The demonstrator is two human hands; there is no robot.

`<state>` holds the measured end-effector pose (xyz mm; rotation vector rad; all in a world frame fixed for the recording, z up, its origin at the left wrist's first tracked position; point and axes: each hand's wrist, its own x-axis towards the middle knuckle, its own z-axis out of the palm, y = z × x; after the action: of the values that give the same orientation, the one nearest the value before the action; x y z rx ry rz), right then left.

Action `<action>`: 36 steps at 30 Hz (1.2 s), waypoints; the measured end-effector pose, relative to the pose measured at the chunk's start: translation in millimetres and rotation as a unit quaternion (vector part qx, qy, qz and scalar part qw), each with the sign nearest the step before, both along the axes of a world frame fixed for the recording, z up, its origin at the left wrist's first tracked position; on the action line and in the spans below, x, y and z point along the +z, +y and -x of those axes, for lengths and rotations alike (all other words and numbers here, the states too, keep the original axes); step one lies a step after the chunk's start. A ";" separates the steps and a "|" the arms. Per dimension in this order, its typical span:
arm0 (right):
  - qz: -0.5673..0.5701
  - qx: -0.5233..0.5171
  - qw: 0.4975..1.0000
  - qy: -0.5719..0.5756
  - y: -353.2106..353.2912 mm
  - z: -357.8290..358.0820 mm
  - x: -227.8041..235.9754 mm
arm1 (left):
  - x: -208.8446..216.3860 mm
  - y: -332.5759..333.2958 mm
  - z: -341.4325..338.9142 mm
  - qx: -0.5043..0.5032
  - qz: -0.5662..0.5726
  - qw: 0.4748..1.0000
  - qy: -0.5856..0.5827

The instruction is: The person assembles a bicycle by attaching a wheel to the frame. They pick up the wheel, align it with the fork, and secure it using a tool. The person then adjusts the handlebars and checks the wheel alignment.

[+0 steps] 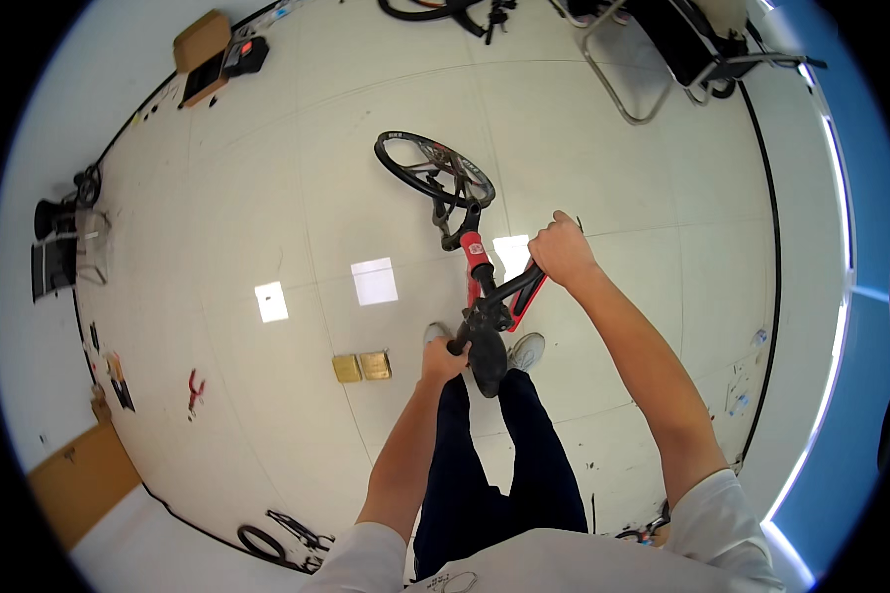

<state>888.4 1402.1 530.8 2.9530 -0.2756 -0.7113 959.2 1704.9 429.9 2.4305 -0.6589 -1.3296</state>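
A small red and black bicycle frame [475,247] stands in front of me, its black saddle [488,361] close to my legs. At its far end a spoked wheel with a black tyre [392,163] leans at a tilt. My right hand [562,249] is closed round the outer end of a black bar [512,287] that slants up to the right from near the saddle. Beside the saddle, my left hand [445,364] is closed on a short black part of the bicycle; its fingers are partly hidden. A red frame piece [528,302] shows under the bar.
Two gold-coloured square boxes [362,367] lie on the floor left of my feet. Farther left are red-handled pliers [196,391]. An open cardboard box [202,42] with a dark tool case is far left; a black chair [677,44] stands far right. More bicycle parts [262,542] lie near left.
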 end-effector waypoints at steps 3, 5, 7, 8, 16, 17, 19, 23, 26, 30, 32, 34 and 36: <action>-0.024 0.006 1.000 0.003 21.5 -18.0 -4.3 | 9.5 28.4 -13.5 0.014 -0.020 1.000 -0.012; -0.035 0.013 0.998 0.044 39.8 -26.8 -3.0 | 17.7 53.7 -27.6 0.009 -0.030 0.999 -0.029; -0.056 -0.008 0.995 0.080 55.6 -26.3 -9.6 | 28.7 74.8 -42.4 -0.010 -0.064 0.997 -0.046; -0.076 -0.021 0.994 0.079 62.8 -24.4 -16.0 | 37.0 82.3 -52.3 -0.020 -0.073 0.995 -0.066; -0.203 -0.070 0.974 0.066 152.7 -30.6 -47.4 | 93.6 152.7 -122.2 -0.108 -0.148 0.975 -0.124; -0.201 -0.066 0.975 0.066 158.7 -33.2 -47.7 | 95.3 157.7 -123.3 -0.102 -0.149 0.976 -0.125; -0.197 -0.055 0.976 0.079 165.0 -37.3 -41.4 | 100.5 164.3 -120.4 -0.093 -0.148 0.977 -0.123; -0.194 -0.039 0.973 0.116 162.6 -48.3 -12.3 | 119.5 179.6 -112.4 -0.070 -0.121 0.985 -0.105; -0.179 -0.033 0.978 0.103 170.4 -45.5 5.0 | 135.5 187.0 -116.8 -0.061 -0.112 0.988 -0.086; -0.215 -0.062 0.968 0.114 170.2 -47.8 34.1 | 162.6 193.7 -127.5 -0.050 -0.081 0.993 -0.068; -0.215 -0.062 0.967 0.119 174.8 -53.6 56.7 | 177.1 194.3 -132.4 -0.047 -0.078 0.994 -0.058; -0.213 -0.064 0.967 0.127 180.2 -50.7 67.4 | 183.2 198.6 -125.3 -0.055 -0.082 0.994 -0.043; -0.209 -0.067 0.966 0.139 183.3 -38.4 67.3 | 184.3 202.3 -112.8 -0.068 -0.089 0.993 -0.037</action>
<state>926.8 1585.4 598.0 3.1774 -0.3414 -1.3381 1072.0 1907.1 614.2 2.6302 -0.7668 -1.4103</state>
